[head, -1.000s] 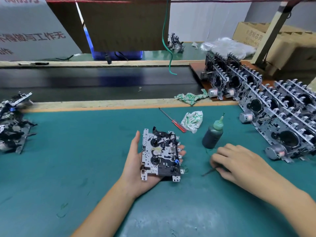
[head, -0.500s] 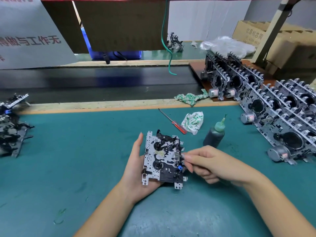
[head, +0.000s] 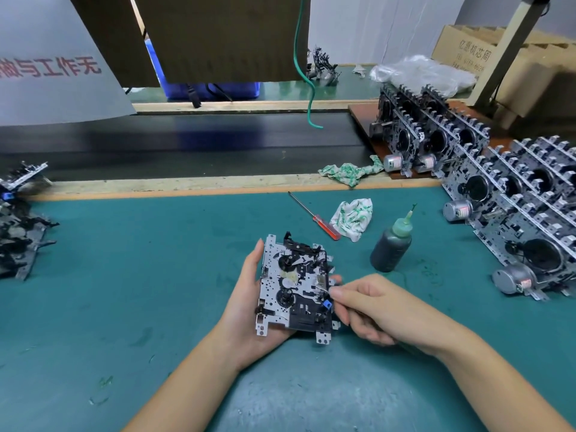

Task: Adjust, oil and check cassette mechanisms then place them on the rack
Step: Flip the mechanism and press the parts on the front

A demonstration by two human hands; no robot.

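Observation:
A cassette mechanism (head: 293,285), a silver plate with black parts and a blue piece, lies face up in my left hand (head: 246,304), thumb on its left edge and fingertips at its right edge. My right hand (head: 371,307) pinches a thin metal tool whose tip touches the mechanism's right side. A dark oil bottle (head: 391,246) with a green nozzle stands upright on the mat to the right. Racked mechanisms (head: 514,207) stand in rows at the far right.
A red-handled screwdriver (head: 314,218) and a crumpled cloth (head: 352,218) lie behind the mechanism. Another cloth (head: 349,173) sits on the wooden edge. A pile of mechanisms (head: 18,232) lies at the left. A black conveyor belt (head: 187,141) runs behind the green mat (head: 124,275).
My right hand picked up the thin tool from the mat and moved left to the mechanism's right side. My left hand kept holding the mechanism.

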